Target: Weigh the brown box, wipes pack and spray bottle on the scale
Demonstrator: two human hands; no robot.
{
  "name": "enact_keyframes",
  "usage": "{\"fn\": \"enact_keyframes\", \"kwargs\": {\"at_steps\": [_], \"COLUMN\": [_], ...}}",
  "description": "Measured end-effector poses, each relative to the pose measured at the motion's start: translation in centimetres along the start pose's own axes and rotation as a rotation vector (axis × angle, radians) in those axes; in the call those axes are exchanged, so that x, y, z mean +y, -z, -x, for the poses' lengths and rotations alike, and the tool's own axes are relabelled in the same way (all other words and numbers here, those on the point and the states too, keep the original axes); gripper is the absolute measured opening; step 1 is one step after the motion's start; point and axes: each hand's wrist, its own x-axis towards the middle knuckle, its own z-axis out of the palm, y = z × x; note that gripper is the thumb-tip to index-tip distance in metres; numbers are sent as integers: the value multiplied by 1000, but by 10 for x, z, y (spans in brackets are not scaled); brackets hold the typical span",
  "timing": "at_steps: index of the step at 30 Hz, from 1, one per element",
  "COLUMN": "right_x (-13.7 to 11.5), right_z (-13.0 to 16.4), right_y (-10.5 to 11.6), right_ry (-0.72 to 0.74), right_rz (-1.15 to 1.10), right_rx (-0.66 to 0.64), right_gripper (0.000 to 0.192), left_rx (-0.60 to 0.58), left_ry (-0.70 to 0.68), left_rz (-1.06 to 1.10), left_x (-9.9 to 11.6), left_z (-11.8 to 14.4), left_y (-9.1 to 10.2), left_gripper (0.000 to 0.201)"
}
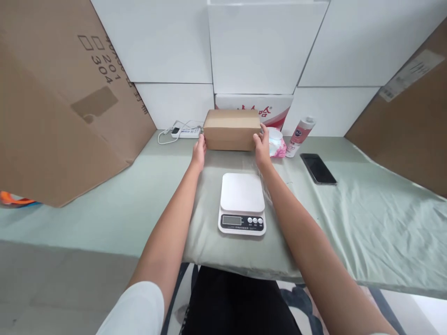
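A closed brown cardboard box is held between my two hands at the back of the table, in front of a white printed carton. My left hand presses against its left end, and my right hand grips its right end with the thumb on the near face. Whether the box rests on the cloth or hangs just above it, I cannot tell. Nearer to me, between my forearms, lies a white kitchen scale with a bare platform and a blank display.
Behind the box stands the white carton with red print. Right of it are a pink pack, a spray can and a phone. A power strip lies left. Large cardboard panels flank the green cloth-covered table.
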Motion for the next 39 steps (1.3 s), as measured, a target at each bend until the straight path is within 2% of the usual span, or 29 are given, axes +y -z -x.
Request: {"fn": "enact_keyframes", "kwargs": {"at_steps": [3, 8, 14, 18, 21, 23, 26, 29, 31, 35, 39], "right_x": [21, 33, 26, 22, 14, 6, -3, -6, -4, 3, 5], "right_z": [-1, 1, -9, -7, -7, -9, -10, -5, 0, 3, 2], "right_y": [-4, -2, 5, 4, 11, 24, 44, 51, 47, 36, 40], "right_ry": [-71, -116, -192, -203, -142, -62, -32, -161, -275, -441, -491], "right_rz": [-30, -58, 12, 14, 54, 161, 513, 894, 1051, 1125, 1060], "right_rx": [67, 12, 20, -4, 51, 139, 222, 158, 143, 245, 279], "right_gripper": [83, 83, 86, 88, 78, 64, 55, 72, 86, 98, 96], "left_rx": [-14, 15, -25, -19, 48, 138, 268, 345, 364, 373, 366], "left_ry": [25, -12, 105, 95, 40, 7, -3, -41, -60, -56, -69], "left_rz": [-12, -44, -20, -20, -33, -27, 22, 60, 64, 59, 50], "left_x": [-18, -36, -31, -29, -22, -13, 5, 20, 25, 27, 23], "left_z": [-7, -12, -8, -3, 0, 3, 10, 16, 19, 21, 19], "left_y": [-1, 1, 11, 14, 19, 26, 37, 42, 41, 36, 35], "left_gripper": [84, 85, 91, 92, 93, 93, 87, 79, 77, 72, 73]}}
